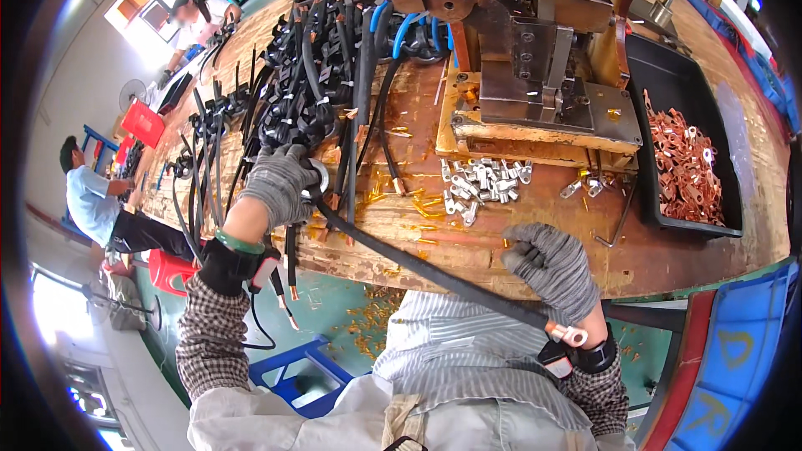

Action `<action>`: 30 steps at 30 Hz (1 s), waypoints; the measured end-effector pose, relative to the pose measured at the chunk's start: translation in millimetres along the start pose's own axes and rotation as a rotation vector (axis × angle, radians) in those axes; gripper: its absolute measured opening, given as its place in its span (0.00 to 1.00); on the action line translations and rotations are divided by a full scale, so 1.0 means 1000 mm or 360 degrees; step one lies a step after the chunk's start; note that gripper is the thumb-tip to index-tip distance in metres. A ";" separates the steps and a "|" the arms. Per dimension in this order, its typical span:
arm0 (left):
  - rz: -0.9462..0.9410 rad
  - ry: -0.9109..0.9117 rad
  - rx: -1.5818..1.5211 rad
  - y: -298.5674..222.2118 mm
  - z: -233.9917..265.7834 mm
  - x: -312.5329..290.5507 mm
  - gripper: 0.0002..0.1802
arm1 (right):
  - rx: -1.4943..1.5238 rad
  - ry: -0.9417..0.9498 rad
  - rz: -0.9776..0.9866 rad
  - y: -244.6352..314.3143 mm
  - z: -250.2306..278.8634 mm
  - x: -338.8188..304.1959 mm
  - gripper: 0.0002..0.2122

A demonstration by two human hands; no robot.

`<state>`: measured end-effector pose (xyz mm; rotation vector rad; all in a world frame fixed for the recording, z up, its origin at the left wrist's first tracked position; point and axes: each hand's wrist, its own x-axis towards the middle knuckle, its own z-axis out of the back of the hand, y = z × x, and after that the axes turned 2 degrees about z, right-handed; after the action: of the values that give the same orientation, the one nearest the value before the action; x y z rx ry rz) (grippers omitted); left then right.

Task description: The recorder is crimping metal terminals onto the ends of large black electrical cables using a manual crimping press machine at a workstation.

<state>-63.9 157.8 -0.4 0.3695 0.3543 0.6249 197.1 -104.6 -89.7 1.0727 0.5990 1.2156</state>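
My left hand [282, 184], in a grey knit glove, is closed round the end of a thick black cable [418, 271], beside a pale metal ring. From there the cable slants down across my front. Its other end carries a copper lug [570, 335], lying by my right wrist. My right hand [551, 267], gloved too, hovers at the table's front edge with fingers curled together. A tiny orange speck shows at its fingertips; whatever the fingers hold is hidden. Silver cable lugs [484, 185] lie in a loose pile beyond that hand.
A heavy metal press [535, 58] stands at the back. Right of it, a black tray [697, 221] holds copper lugs [681, 163]. Bundled black cables [309, 75] crowd the table's left. A hex key [620, 221] and orange scraps lie about. Two people work at the left.
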 end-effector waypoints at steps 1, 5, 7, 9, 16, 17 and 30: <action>0.0003 -0.0007 -0.0004 0.000 0.001 0.002 0.22 | 0.0044 -0.0013 -0.0044 0.001 0.000 -0.001 0.13; -0.0017 0.0172 0.0278 0.000 0.005 0.001 0.21 | 0.0076 -0.0002 -0.0099 0.006 0.001 -0.003 0.13; 0.0064 0.0109 0.0138 -0.001 0.006 -0.011 0.20 | 0.0084 -0.0038 -0.0021 0.007 -0.005 -0.009 0.13; 0.0052 0.0019 0.0110 -0.001 0.012 -0.030 0.20 | -0.0267 -0.0028 0.0145 0.007 -0.015 -0.020 0.11; -0.0034 -0.0403 -0.0482 -0.068 0.072 -0.032 0.17 | 0.0075 0.0078 0.0286 0.022 -0.032 -0.030 0.30; 0.0134 -0.0134 -0.0343 -0.079 0.096 -0.064 0.16 | 0.0240 0.0148 0.0477 0.041 -0.046 -0.028 0.34; -0.1502 -0.0519 -0.1863 -0.143 0.139 -0.043 0.28 | 0.0835 -0.1062 0.0650 0.078 0.043 -0.059 0.13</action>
<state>33.7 -7.6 68.5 -0.7962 -0.1976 -0.2255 181.7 -176.1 -11.6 2.0094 0.1697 0.9595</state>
